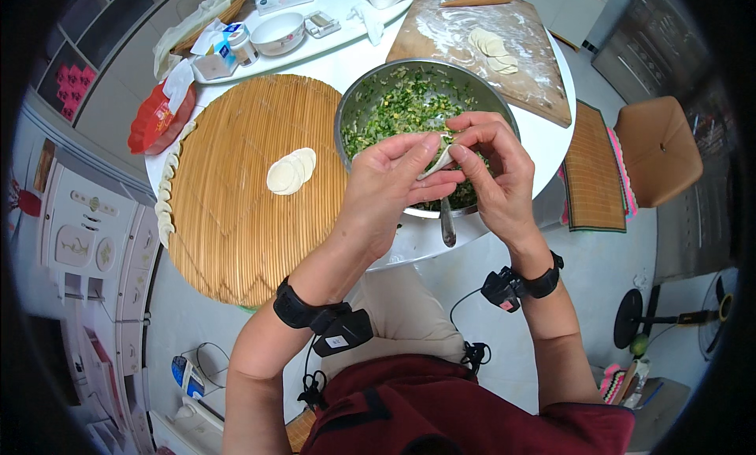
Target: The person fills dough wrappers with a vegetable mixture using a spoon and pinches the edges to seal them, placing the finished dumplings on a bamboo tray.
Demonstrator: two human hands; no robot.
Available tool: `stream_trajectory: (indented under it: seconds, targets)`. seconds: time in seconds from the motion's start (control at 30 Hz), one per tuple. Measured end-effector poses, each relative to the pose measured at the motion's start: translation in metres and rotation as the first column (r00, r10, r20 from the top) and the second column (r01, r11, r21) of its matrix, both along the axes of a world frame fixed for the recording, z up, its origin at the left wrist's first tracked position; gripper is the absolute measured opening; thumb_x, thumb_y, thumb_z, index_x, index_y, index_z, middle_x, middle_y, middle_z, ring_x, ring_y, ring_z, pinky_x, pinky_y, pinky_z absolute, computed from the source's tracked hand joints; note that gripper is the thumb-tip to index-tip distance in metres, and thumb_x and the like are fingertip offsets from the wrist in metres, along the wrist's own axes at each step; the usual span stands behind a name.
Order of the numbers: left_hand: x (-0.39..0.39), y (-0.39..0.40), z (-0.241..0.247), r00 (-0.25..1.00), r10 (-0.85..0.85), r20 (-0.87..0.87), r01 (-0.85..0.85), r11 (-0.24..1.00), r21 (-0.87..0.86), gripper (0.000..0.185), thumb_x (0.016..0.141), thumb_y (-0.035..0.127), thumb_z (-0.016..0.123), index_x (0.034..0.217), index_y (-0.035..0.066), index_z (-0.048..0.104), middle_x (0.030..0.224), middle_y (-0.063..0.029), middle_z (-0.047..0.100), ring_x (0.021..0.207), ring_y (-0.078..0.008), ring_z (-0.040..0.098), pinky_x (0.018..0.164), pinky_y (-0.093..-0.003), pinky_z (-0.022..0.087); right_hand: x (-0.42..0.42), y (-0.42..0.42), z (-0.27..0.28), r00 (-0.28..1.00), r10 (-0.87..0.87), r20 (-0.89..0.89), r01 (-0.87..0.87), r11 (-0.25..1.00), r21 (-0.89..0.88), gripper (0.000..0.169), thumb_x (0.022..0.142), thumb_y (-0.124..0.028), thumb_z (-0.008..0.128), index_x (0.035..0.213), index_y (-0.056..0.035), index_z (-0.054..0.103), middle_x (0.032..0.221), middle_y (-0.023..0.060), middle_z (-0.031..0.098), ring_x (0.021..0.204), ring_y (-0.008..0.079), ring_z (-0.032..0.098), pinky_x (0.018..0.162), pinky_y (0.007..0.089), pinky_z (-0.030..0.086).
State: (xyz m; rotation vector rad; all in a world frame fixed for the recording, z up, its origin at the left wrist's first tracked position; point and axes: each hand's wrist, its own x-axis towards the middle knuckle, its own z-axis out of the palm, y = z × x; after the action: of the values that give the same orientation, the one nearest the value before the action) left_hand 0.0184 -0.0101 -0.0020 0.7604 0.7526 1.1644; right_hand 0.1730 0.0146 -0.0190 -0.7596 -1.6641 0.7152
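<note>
Between my two hands, over the near side of a steel bowl [508, 109], a dumpling wrapper [438, 163] is folded around some green filling. My left hand [396, 171] supports it from the left with thumb and fingers. The thumb and fingertips of my right hand [499, 165] pinch its right edge. Chopped green filling [396, 109] lies in the bowl, partly hidden by my hands. A metal spoon [448, 224] leans out over the bowl's near rim, handle towards me. Left of the bowl, several overlapping round wrappers [291, 171] rest on a round reed tray [236, 218].
Shaped dumplings [165, 204] line the tray's left edge. A floured wooden board [425, 32] carries more wrappers [493, 50] and a rolling pin [477, 2]. A red dish [165, 118] stands back left, near a white bowl [279, 34]. A brown chair [658, 150] stands at right.
</note>
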Motion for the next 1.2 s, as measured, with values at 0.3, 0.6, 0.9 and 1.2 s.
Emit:
stream_trajectory:
  seconds: [0.3, 0.6, 0.9, 1.2]
  targets:
    - [0.000, 0.004, -0.002, 0.997, -0.007, -0.082, 0.012, 0.999, 0.050, 0.026, 0.091, 0.012, 0.055, 0.111, -0.004, 0.057, 0.098, -0.0121, 0.063, 0.080, -0.0168, 0.066, 0.069, -0.0233, 0.057, -0.003, -0.003, -0.002, 0.998, -0.065, -0.004, 0.065, 0.994, 0.091, 0.006, 0.081, 0.001, 0.061, 0.086, 0.0023, 0.057, 0.095, 0.0131, 0.059, 0.079, 0.0170, 0.060, 0.068, 0.0265, 0.050]
    - [-0.001, 0.011, -0.008, 0.992, -0.027, -0.119, 0.048, 0.984, 0.173, 0.036, 0.097, 0.024, 0.042, 0.113, -0.006, 0.056, 0.096, -0.0122, 0.063, 0.079, -0.0167, 0.066, 0.069, -0.0240, 0.057, -0.006, -0.002, -0.003, 0.987, -0.156, -0.041, 0.160, 0.980, 0.120, 0.005, 0.081, 0.002, 0.061, 0.085, 0.0034, 0.058, 0.089, 0.0123, 0.060, 0.078, 0.0176, 0.061, 0.067, 0.0268, 0.051]
    - [-0.001, 0.014, -0.009, 0.975, 0.073, -0.210, -0.018, 0.968, 0.252, 0.027, 0.094, 0.017, 0.051, 0.103, -0.007, 0.059, 0.090, -0.0128, 0.064, 0.075, -0.0181, 0.066, 0.064, -0.0246, 0.057, -0.008, -0.005, -0.002, 0.975, -0.218, -0.053, 0.223, 0.967, 0.120, 0.004, 0.081, 0.002, 0.061, 0.083, 0.0035, 0.058, 0.088, 0.0119, 0.060, 0.076, 0.0171, 0.061, 0.064, 0.0259, 0.051]
    - [0.008, 0.011, -0.012, 0.833, 0.390, -0.391, -0.167, 0.853, 0.494, 0.017, 0.091, 0.008, 0.054, 0.091, -0.008, 0.058, 0.079, -0.0122, 0.065, 0.065, -0.0142, 0.065, 0.054, -0.0240, 0.056, -0.015, -0.011, 0.000, 0.975, -0.209, -0.079, 0.216, 0.972, 0.097, 0.004, 0.081, 0.002, 0.061, 0.084, 0.0039, 0.059, 0.089, 0.0112, 0.059, 0.075, 0.0145, 0.060, 0.060, 0.0235, 0.052]
